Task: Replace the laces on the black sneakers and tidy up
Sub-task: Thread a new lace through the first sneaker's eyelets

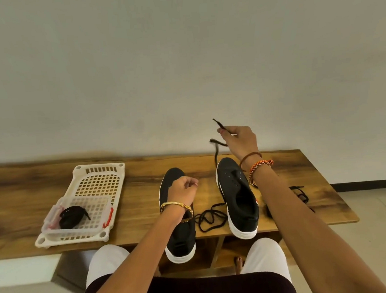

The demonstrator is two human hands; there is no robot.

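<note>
Two black sneakers with white soles stand on the wooden table (pixel 136 197), toes away from me. My right hand (pixel 240 140) is raised above the right sneaker (pixel 239 200) and pinches a black lace (pixel 216 151) that hangs down toward the shoe's toe. My left hand (pixel 182 190) is closed in a loose fist over the left sneaker (pixel 179 240); whether it holds anything I cannot tell. A loose black lace (pixel 210 217) lies tangled between the shoes. Another black lace (pixel 299 193) lies right of my right forearm.
A white perforated basket (pixel 102 176) sits at the table's left, with a clear plastic box (pixel 78 226) in its near end holding a bundle of black laces (pixel 73 217). A plain wall rises behind the table. My knees are below the table's front edge.
</note>
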